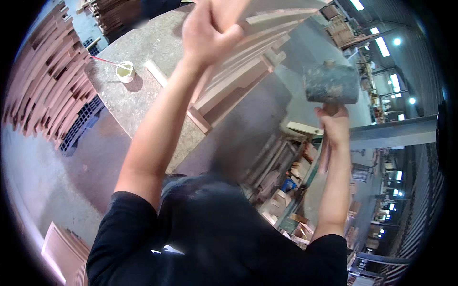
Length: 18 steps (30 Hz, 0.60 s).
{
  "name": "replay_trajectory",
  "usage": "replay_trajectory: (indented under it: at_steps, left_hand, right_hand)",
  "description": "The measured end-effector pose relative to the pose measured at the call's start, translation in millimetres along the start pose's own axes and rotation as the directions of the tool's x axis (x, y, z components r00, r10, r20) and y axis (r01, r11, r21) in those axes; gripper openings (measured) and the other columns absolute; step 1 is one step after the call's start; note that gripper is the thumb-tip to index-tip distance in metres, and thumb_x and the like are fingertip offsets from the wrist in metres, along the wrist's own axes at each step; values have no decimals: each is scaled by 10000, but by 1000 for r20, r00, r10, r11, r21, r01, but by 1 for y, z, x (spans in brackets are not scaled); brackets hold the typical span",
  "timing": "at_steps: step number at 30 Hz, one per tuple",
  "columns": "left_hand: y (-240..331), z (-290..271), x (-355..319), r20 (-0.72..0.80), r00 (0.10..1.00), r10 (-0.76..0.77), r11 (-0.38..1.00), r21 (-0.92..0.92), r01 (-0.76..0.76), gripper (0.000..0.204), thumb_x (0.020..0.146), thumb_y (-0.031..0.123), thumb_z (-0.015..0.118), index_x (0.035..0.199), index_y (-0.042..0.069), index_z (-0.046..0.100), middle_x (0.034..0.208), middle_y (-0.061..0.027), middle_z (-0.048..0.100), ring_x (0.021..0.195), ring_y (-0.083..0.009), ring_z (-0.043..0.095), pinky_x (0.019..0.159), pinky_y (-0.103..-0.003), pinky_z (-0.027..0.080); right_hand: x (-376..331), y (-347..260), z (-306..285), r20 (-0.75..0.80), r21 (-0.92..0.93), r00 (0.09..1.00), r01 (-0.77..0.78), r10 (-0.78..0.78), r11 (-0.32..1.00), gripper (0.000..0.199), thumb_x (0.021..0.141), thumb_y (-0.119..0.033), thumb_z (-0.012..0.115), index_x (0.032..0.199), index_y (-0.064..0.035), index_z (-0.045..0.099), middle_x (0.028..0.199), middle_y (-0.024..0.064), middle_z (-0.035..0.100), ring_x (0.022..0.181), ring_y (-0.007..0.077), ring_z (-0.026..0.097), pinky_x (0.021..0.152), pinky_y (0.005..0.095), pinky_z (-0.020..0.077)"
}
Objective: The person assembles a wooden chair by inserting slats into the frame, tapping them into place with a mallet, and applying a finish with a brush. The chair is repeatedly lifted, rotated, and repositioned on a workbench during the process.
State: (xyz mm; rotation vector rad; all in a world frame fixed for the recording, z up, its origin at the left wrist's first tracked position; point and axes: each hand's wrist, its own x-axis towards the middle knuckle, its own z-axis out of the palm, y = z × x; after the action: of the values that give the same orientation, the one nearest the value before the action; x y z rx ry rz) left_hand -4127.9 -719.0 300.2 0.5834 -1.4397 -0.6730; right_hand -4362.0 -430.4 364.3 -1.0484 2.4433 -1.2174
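Observation:
In my right hand (335, 125), closed round its wooden handle, a mallet (330, 82) with a big dark block head is held up at the right. My left hand (204, 42) wraps round a pale wooden board (230, 10) at the top, slightly blurred. Below and beside that hand lies a wooden frame (234, 88) of several rails and slats, partly over the worktable's edge. How the held board meets the frame is hidden by my hand and arm.
The grey worktable (114, 97) bears a white cup (125, 75) with a red-handled brush. Stacked wooden slats (45, 76) stand at the left. Between my arms, lower right, is a rack (281, 205) with wood offcuts. Boards (62, 252) lean at the lower left.

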Motion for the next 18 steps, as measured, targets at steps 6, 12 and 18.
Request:
replay_trajectory:
  at_steps: [6, 12, 18]
  left_hand:
    - [-16, -13, 0, 100, 994, 48, 997, -68, -42, 332, 883, 244, 574, 1120, 12, 592, 995, -58, 610, 946, -147, 578, 821, -305, 485]
    - [-31, -35, -13, 125, 991, -54, 984, -159, 74, 658, 970, 471, 524, 1414, -11, 462, 1352, -135, 533, 1283, -253, 487, 1104, -416, 356]
    - [-10, -35, -30, 66, 977, -205, 973, -92, 210, 608, 938, 493, 586, 1310, 21, 492, 1228, -85, 541, 1184, -217, 505, 1040, -380, 371]
  right_hand:
    - [-25, 204, 9, 220, 84, 918, -354, 329, 931, 198, 717, 15, 705, 897, 15, 624, 688, 28, 585, 487, 109, 507, 431, 272, 375]
    - [-73, 334, 19, 318, 19, 795, -550, 516, 835, 230, 748, 47, 646, 975, 16, 638, 724, 71, 611, 498, 160, 551, 408, 309, 398]
    - [-20, 382, 10, 448, 209, 765, -593, 463, 777, 126, 744, 68, 677, 844, 13, 622, 674, 77, 601, 474, 179, 557, 415, 339, 406]
